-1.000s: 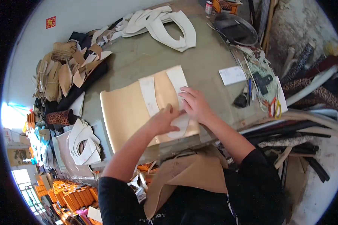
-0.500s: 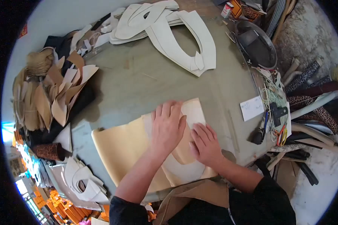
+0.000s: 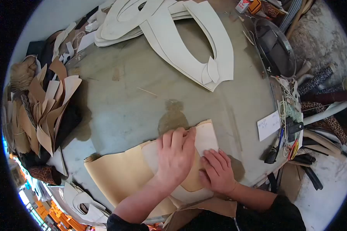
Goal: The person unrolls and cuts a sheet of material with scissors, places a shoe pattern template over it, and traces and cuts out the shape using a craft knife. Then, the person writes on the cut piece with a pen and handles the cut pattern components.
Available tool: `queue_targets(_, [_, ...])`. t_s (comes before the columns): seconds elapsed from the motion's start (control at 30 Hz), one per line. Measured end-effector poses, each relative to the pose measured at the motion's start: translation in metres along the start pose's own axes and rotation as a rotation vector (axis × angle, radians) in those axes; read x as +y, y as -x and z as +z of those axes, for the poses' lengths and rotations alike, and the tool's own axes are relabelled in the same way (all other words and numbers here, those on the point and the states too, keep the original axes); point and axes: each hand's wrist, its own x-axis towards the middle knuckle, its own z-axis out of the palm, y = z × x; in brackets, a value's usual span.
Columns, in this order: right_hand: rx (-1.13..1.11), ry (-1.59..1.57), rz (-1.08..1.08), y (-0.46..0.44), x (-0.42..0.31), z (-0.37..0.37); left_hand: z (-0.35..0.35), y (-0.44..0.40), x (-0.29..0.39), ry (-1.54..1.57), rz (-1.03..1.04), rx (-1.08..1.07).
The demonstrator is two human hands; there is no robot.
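Note:
A tan sheet [image 3: 115, 173], rolled at its left end, lies near the table's front edge. On it rests a pale U-shaped piece [image 3: 206, 139], its two arms pointing away from me. My left hand [image 3: 176, 156] is at the far edge of the sheet, fingers bent over it and thumb close to the index finger; the fingertips are partly hidden. Flat on the right arm of the pale piece lies my right hand [image 3: 218, 171], fingers stretched out. My forearms and a brown flap at my waist cover part of the near edge.
Stacked white cut-out pieces [image 3: 219, 42] lie at the far side. Tan and white offcuts [image 3: 52, 104] are heaped at left. On the right are a white note [image 3: 268, 126], a black clip [image 3: 295, 127], a dark round tray [image 3: 274, 48] and several material rolls [image 3: 324, 115].
The view has shifted, so the table's contents sit differently in frame. My left hand's fingers are more bent at the sheet's far edge. My right hand still rests on the pale piece.

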Motion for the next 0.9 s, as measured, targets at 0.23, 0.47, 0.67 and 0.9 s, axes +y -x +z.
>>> queue_targets(0.23, [-0.030,0.001,0.009,0.001,0.000,-0.001,0.006,0.007,0.009,-0.179,0.024,0.063])
queue_targets(0.47, [-0.041,-0.025,0.036,0.002,0.000,0.000,0.009,0.022,0.009,-0.204,0.077,0.040])
queue_targets(0.67, [-0.054,-0.034,0.025,0.003,0.000,-0.001,0.003,0.025,0.008,-0.138,0.080,-0.005])
queue_targets(0.9, [-0.040,-0.022,0.002,0.005,0.000,0.003,-0.002,0.037,-0.003,0.002,0.104,-0.113])
